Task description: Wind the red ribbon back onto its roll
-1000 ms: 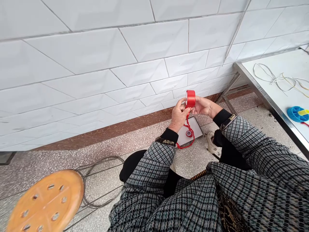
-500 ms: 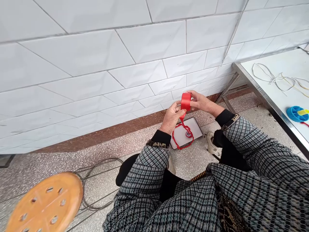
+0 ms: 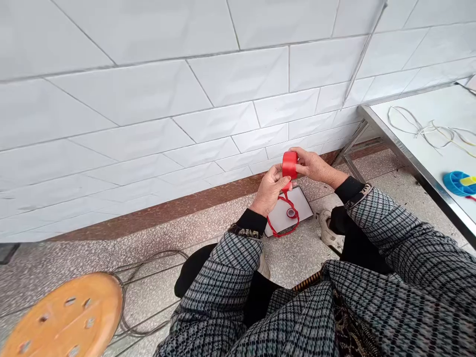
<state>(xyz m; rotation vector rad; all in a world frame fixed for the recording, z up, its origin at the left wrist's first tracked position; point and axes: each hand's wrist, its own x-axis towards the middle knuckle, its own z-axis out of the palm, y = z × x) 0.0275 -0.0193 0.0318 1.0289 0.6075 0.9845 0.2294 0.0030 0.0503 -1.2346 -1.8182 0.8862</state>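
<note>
Between my two hands is a roll of red ribbon [image 3: 289, 165]. My right hand [image 3: 311, 165] grips the roll from its right side, fingers bent around it. My left hand [image 3: 270, 189] is closed at the roll's lower left, thumb and fingers pinching the ribbon where it comes off. From there a twisted red strand [image 3: 296, 224] hangs down in a loop over a white box lid or board [image 3: 305, 204] on the floor. A small round object [image 3: 290, 212] with a dark centre shows inside the loop.
An orange stool [image 3: 70, 315] with a wire frame stands at lower left. On the right, a metal-edged table [image 3: 427, 171] holds loose pale cords [image 3: 424, 130] and a blue spool with a yellow part [image 3: 459, 183]. A white tiled wall [image 3: 223, 119] rises in front; my shoe [image 3: 329, 230] is near the board.
Both hands and the roll sit slightly lower in view, as the camera has tilted up a little. The grip on the ribbon looks the same.
</note>
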